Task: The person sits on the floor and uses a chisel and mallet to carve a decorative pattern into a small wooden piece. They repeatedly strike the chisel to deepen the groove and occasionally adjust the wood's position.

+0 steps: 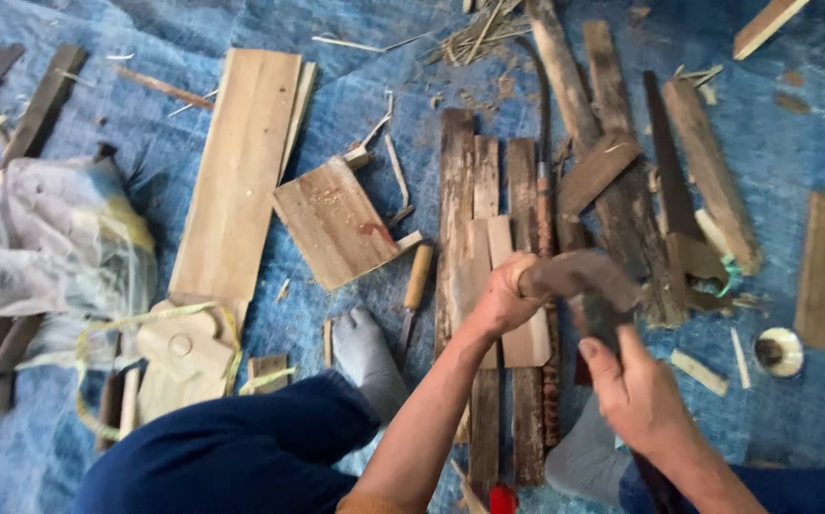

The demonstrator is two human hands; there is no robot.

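I look down at my two hands over a blue tarp (355, 67) strewn with weathered wood planks (455, 200). My left hand (507, 295) grips one end of a dark curved piece of wood (584, 281); my right hand (636, 390) holds its lower end. A chisel (415, 290) lies beside my grey-socked foot (367, 354).

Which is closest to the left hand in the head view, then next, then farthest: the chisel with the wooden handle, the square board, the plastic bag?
From the left hand:
1. Chisel, just left of the hand, beside the grey sock.
2. Square board, further left and up, lying tilted on the blue tarp.
3. Plastic bag, at the far left edge.
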